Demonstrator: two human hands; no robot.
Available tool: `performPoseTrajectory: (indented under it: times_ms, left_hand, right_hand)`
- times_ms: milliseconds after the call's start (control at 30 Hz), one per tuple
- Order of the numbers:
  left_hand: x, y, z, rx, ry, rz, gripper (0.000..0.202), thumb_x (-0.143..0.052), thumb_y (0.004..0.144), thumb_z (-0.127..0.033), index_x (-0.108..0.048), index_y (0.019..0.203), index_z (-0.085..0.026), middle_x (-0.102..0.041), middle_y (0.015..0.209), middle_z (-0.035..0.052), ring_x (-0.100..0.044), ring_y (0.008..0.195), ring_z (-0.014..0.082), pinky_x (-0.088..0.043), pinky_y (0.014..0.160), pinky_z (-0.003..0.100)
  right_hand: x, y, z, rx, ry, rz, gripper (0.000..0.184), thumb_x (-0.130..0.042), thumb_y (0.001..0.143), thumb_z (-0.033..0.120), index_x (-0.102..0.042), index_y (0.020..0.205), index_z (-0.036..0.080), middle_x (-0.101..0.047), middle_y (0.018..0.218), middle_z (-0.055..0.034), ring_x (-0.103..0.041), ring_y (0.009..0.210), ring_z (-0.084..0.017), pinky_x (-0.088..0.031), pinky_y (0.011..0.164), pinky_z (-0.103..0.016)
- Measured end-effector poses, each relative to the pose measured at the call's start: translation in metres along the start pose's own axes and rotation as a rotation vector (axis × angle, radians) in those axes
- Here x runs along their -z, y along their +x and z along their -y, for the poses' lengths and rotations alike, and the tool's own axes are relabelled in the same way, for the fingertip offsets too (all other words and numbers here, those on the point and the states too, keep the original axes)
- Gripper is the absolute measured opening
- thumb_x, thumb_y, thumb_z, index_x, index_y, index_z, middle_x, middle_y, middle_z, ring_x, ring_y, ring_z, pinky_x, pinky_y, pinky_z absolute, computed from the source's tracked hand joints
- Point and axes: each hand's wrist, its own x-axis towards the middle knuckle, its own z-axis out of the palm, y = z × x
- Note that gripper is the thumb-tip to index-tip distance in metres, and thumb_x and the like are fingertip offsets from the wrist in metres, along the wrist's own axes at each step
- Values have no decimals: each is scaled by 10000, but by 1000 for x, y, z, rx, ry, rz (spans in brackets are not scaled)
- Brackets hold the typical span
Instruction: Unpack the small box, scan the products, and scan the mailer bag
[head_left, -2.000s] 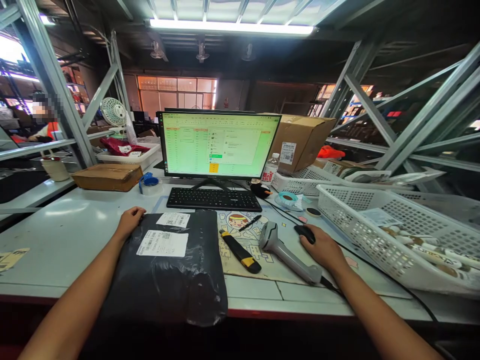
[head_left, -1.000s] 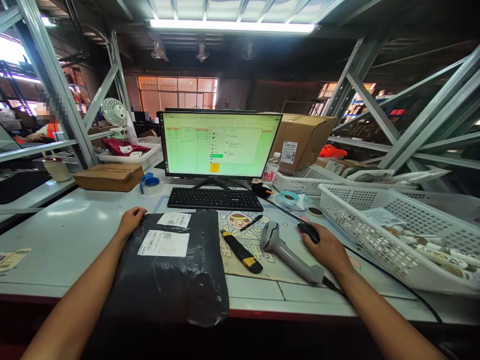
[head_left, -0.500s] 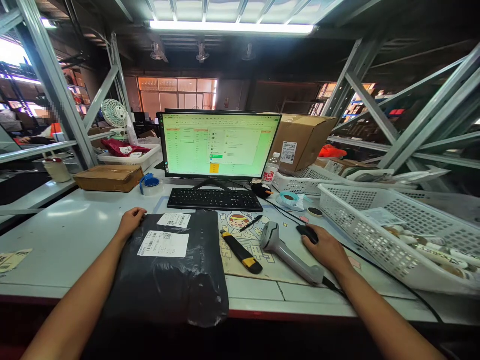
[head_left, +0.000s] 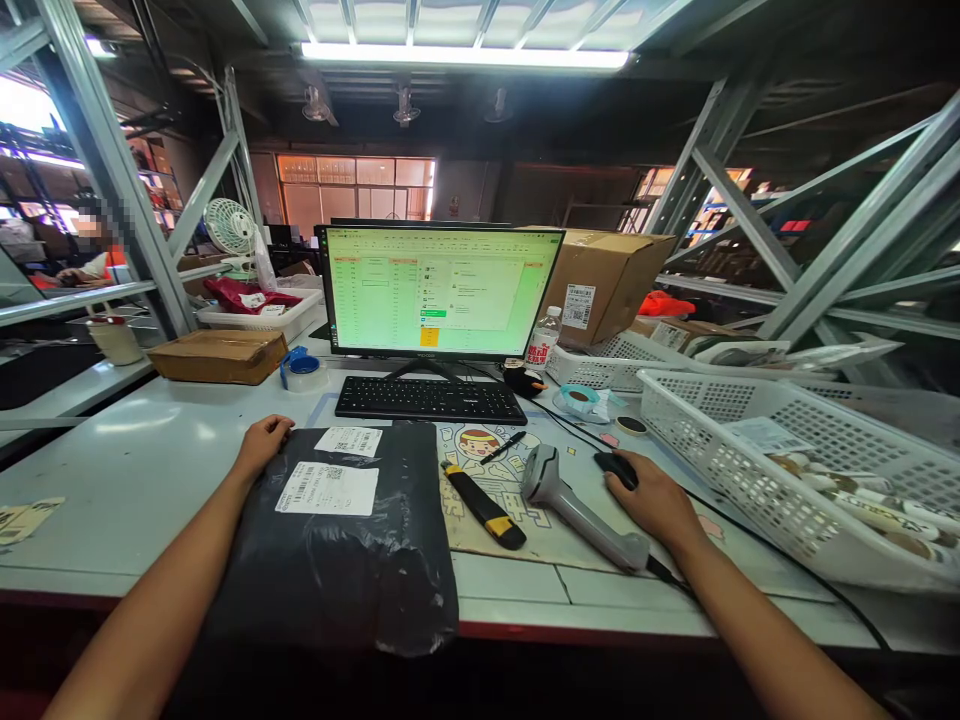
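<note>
My right hand (head_left: 651, 492) lies over a black computer mouse (head_left: 616, 467), fingers wrapped round it. At the upper left corner of a black plastic mailing bag (head_left: 337, 570), my left hand (head_left: 262, 442) grips the edge with curled fingers. Two white labels are stuck on the bag, and its near end hangs over the table edge. Between the bag and the mouse lie a black and yellow utility knife (head_left: 484, 505), a pen (head_left: 503, 447) and a grey barcode scanner (head_left: 581, 510). Behind them stand a black keyboard (head_left: 430, 399) and a lit monitor (head_left: 442, 290).
A white perforated basket (head_left: 750, 480) with rolls in it stands on the right. Cardboard boxes (head_left: 217, 356), tape rolls (head_left: 304, 372) and a bottle (head_left: 543, 335) line the back of the table (head_left: 120, 480). Metal frames rise on both sides. Another person sits far left.
Both hands, the bag and the tools stay in place. The person in the far left background has shifted slightly into view.
</note>
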Motion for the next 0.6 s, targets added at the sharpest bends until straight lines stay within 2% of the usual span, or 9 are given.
performPoseTrajectory:
  times_ms: [367,600]
  left_hand:
    - [1,-6,-11,1,-22,10,489,-621,613,-629,-732,795,-189,-695,726,46,-604,684,213,-452,651,314]
    - [1,-8,-14,15,-22,4,513,-613,597,-655,-725,785,-191,-681,725,42,-579,668,206,-430,629,313]
  right_hand:
    - [2,-1,1,-11,-5,-19,633,-466,849,536,-627,1334,162,-669,1332,-153,-658,1144,-332,-548,961,-478]
    - [3,0,3,7,1,-10,549,-446,845,516,-669,1223,185,-691,1281,-131,-665,1105,-313,-538,971,-466]
